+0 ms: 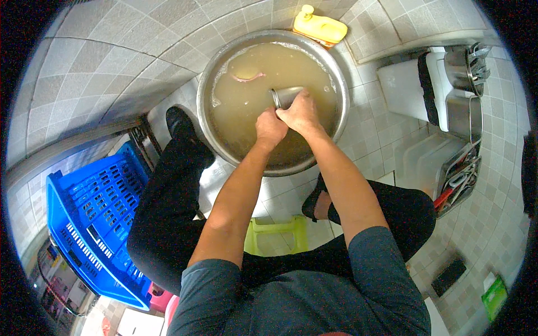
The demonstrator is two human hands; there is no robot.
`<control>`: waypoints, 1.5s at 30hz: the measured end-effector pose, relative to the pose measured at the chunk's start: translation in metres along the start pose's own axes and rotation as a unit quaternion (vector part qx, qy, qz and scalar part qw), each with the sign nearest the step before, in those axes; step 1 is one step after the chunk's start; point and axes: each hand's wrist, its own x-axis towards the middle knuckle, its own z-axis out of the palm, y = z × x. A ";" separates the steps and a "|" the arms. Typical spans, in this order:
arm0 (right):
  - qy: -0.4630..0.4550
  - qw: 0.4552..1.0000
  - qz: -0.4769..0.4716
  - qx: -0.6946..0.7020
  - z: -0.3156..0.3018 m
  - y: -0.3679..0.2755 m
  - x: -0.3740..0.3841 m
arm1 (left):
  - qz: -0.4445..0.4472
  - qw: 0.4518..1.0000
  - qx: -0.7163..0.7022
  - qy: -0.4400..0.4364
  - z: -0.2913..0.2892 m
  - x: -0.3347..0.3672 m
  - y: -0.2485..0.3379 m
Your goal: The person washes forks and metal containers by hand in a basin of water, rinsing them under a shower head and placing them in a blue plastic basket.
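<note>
A wide round metal basin [205, 115] of cloudy brownish water [241, 115] stands on the floor in front of me. Over its middle is a shiny metal cup [287, 96], tipped on its side with its rim toward the left. My right hand [302, 116] wraps round the cup's right end. Closed at the near side of the cup's rim is my left hand [271, 129]; its fingertips are partly hidden. A curved, pink-edged piece [248, 77] shows at the water's surface, its kind unclear.
A yellow jug [319, 28] stands behind the basin by the tiled wall. At left leans a blue plastic crate [106, 196]. Metal containers with utensils [476, 70] and a clear bin [420, 162] line the right. A green stool [277, 227] is below me.
</note>
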 end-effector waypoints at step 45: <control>0.217 0.957 -0.129 -0.145 0.002 0.045 0.011 | -0.127 0.963 -0.199 0.132 0.004 0.047 -0.050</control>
